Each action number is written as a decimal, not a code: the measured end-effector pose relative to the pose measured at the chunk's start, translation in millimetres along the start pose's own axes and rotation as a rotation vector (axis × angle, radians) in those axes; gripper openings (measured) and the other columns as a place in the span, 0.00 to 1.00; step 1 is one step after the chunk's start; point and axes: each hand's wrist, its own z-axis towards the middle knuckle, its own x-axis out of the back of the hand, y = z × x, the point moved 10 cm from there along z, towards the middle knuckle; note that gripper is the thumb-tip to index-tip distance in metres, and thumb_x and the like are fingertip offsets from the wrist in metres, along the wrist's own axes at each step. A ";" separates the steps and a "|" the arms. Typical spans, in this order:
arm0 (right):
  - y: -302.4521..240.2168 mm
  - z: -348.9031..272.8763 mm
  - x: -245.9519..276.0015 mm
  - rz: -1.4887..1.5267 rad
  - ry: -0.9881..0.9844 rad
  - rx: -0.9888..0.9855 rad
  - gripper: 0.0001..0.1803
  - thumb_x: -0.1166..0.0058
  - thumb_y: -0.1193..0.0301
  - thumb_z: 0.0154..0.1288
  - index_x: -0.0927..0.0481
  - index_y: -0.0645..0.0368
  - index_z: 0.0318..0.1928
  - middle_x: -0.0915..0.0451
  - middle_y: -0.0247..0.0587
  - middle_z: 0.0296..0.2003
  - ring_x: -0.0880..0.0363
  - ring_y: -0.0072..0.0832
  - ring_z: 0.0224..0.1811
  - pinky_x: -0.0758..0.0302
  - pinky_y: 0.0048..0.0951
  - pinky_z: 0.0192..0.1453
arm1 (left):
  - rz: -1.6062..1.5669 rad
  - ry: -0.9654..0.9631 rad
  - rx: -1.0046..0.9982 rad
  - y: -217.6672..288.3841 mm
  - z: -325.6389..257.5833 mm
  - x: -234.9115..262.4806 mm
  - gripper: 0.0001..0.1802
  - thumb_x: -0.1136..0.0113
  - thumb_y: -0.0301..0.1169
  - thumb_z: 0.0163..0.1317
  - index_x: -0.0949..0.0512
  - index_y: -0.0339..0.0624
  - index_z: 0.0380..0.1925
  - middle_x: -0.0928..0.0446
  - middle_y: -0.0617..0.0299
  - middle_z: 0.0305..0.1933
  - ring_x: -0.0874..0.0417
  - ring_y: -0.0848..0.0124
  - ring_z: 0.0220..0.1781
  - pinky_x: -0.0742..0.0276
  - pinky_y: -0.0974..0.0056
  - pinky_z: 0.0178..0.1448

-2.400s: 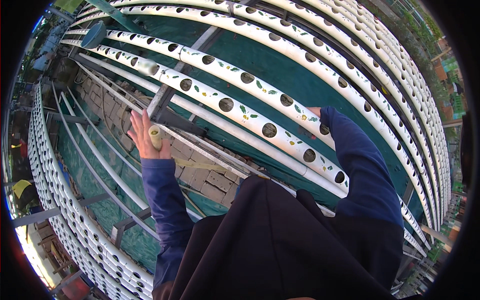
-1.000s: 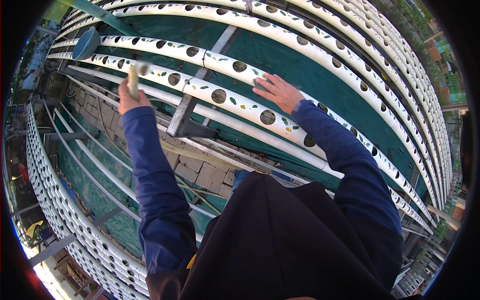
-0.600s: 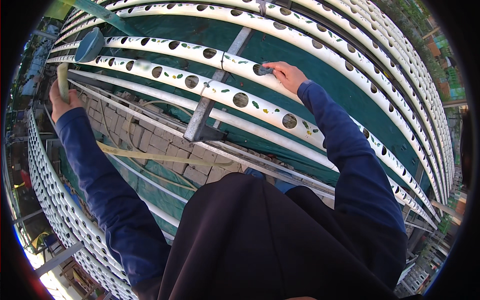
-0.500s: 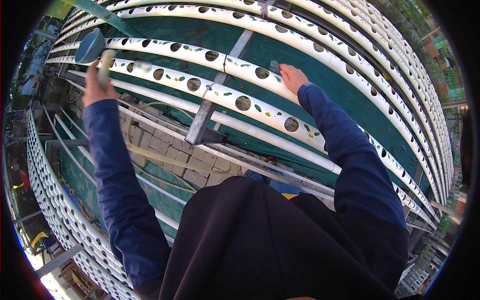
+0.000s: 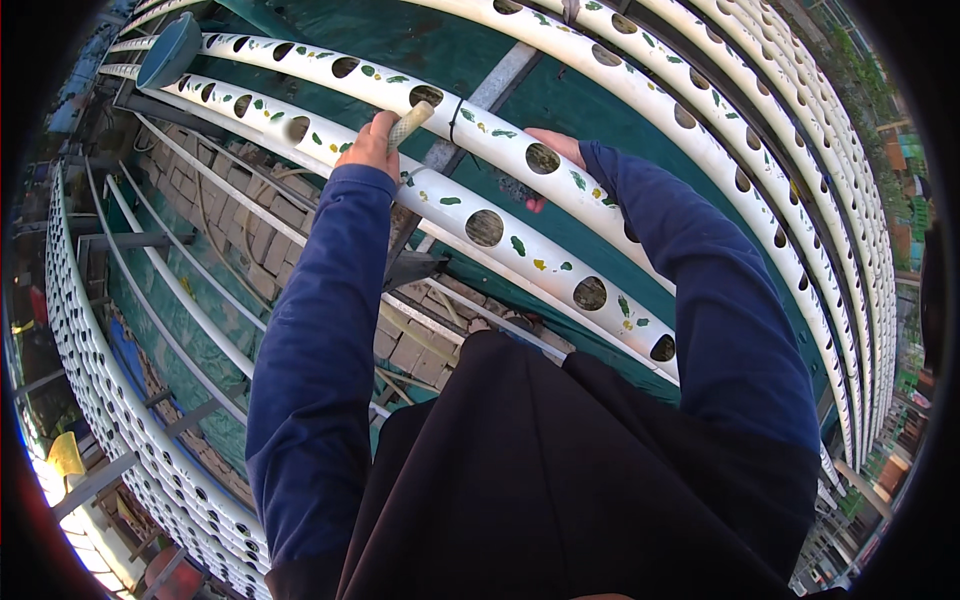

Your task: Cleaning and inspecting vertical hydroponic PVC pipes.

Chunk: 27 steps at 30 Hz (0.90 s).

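Observation:
My left hand [image 5: 370,148] is closed around a short off-white, textured cylinder [image 5: 410,122] whose kind I cannot make out. It is above the nearest white pipe, by a metal crossbar. My right hand [image 5: 556,146] curls around the far side of the second white pipe [image 5: 490,142], which hides most of it. Fingertips show below that pipe, against a dark grey mesh scouring pad [image 5: 514,187]. Both pipes have round holes and painted green and yellow leaf marks. The nearest pipe [image 5: 545,250] runs between me and the right hand.
A blue-green basin [image 5: 170,52] rests on the pipes at far left. A grey metal crossbar [image 5: 505,75] passes under the pipes. Dark green sheeting [image 5: 420,40] lies below, with brick paving [image 5: 225,205] nearer me. More holed pipes [image 5: 745,180] run along the right.
My left hand has swung right from near the basin, bringing the pale cylinder. My right hand has gone from atop the second pipe to around its far side and underneath. The view has shifted.

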 end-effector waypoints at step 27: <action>-100.6 -60.3 -130.1 -1.728 0.859 1.050 0.26 0.54 0.79 0.59 0.30 0.47 0.58 0.31 0.41 0.59 0.32 0.39 0.60 0.26 0.33 0.56 | -0.114 -0.039 -0.038 5.3 1.1 -2.1 0.12 0.52 0.24 0.57 0.34 0.49 0.42 0.27 0.50 0.45 0.20 0.48 0.41 0.24 0.48 0.43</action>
